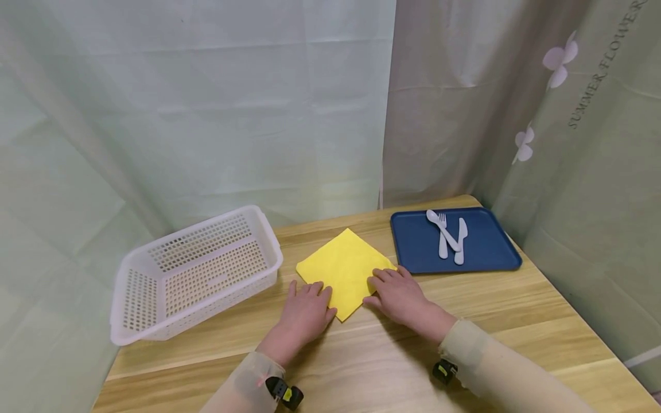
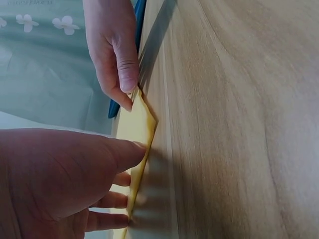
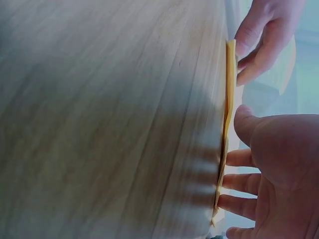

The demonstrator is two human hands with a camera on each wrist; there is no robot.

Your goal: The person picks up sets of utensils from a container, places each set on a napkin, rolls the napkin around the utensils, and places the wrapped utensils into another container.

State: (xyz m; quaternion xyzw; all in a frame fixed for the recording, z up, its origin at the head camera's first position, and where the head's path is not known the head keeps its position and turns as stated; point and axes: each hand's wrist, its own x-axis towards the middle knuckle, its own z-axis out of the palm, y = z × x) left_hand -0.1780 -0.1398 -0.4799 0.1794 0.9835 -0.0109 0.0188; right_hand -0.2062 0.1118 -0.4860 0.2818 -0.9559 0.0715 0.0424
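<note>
A yellow folded napkin (image 1: 345,261) lies on the table in the head view, turned so one corner points toward me. My left hand (image 1: 306,312) rests at its lower left edge, with fingertips on the cloth and the thumb near the front corner. On the lower right edge lies my right hand (image 1: 399,295), its fingers spread over the cloth near the right corner. The right wrist view shows the right fingers (image 3: 239,204) fairly straight against the napkin's layered edge (image 3: 229,99). In the left wrist view, the left thumb (image 2: 130,153) lies along the napkin's edge.
A white perforated basket (image 1: 268,281) stands to the left of the napkin. At the back right is a blue tray (image 1: 490,246) bearing a white spoon (image 1: 434,217), fork (image 1: 442,246) and knife (image 1: 462,235). Curtains (image 1: 258,115) hang behind the wooden table (image 1: 361,367).
</note>
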